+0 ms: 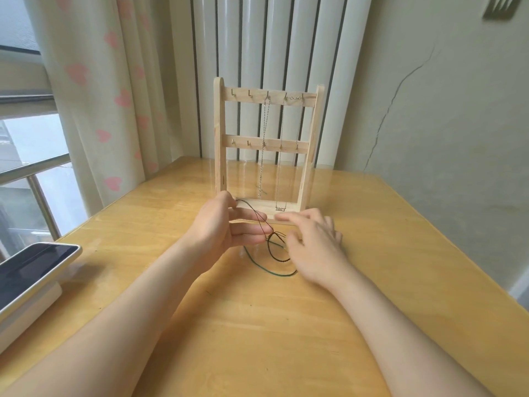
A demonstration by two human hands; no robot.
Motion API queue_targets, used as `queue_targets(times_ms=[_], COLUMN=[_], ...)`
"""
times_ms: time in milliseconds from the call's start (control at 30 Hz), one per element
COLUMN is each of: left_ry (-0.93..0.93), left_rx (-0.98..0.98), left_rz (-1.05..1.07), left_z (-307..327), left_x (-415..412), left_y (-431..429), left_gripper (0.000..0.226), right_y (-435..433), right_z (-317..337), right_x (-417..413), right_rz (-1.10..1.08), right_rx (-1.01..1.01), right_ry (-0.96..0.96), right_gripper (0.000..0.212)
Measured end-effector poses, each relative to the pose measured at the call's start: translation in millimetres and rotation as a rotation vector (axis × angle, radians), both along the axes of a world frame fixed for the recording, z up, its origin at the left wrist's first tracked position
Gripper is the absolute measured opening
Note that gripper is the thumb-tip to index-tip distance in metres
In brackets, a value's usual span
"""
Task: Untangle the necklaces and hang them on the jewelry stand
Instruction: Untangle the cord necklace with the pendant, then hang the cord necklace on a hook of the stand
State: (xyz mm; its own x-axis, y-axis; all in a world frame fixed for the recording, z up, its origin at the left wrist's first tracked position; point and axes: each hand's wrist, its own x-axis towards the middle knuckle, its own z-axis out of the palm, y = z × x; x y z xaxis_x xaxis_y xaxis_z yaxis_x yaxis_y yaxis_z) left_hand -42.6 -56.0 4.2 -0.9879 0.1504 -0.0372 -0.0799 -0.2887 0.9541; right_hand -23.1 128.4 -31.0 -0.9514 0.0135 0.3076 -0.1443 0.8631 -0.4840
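Bare forearms (128, 310); L hand (226, 224), R hand (313, 245)

A lived-in home room: beyond the left hand (226, 224) pinching the black cord necklace (269, 247), a white radiator (274, 53); left of that grip, a heart-printed curtain (114, 96) and window (28, 138); right, a cracked painted wall (429, 110).

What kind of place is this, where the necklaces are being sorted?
Most likely a room in a home, perhaps a bedroom corner: a curtain printed with pink hearts hangs beside a window, and a small wooden jewelry stand sits on a plain wooden table near the wall.
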Motion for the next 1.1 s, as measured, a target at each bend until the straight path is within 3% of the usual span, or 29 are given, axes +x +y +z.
queue_targets(times_ms=[133, 200, 367, 467, 533, 633, 700, 767, 1100], left_ry=[0.004, 0.014, -0.034, 0.144, 0.322, 0.375, 0.382, 0.361, 0.295], left_rx=[-0.009, -0.015, 0.062, -0.249, -0.435, -0.49, -0.48, -0.409, -0.157], left_rz=[-0.025, 0.003, 0.211, 0.323, 0.21, -0.195, -0.368, -0.408, -0.258], left_z=[0.8, 0.8, -3.7, -8.8, -9.9, -14.9, -17.7, -18.2, -11.3], left_x=[-1.2, -3.2, -11.0, -13.1, -8.4, -0.3, 3.2, 4.8, 4.0], left_y=[-0.3, -1.3, -9.7, -11.4, -9.6, -0.8, 5.6, 6.2, -8.0], left_gripper=[0.039, 0.044, 0.024, 0.027, 0.03, 0.029, 0.028, 0.031, 0.037], right_y=[-7.0, -8.2, -8.0, -8.2, -10.7, -15.7, -16.5, -16.1, -20.0], right_z=[-9.4, -8.5, 0.8, 4.2, 5.0, 6.4, 7.1, 6.3, 20.6], right_x=[-0.9, -2.5, 0.4, 5.7, 8.7, 13.6, 15.9, 18.0, 20.2], right_rz=[0.123, 0.114, 0.054, 0.054, 0.05, 0.028, 0.013, -0.011, -0.031], right_rx=[0.149, 0.144, -0.022, -0.126, -0.205, -0.232, -0.228, -0.242, -0.391], right_ry=[-0.011, 0.008, 0.076, 0.164, 0.208, 0.324, 0.375, 0.392, 0.613], right_gripper=[0.021, 0.021, 0.024, 0.021, 0.012, 0.029, 0.034, 0.031, 0.018])
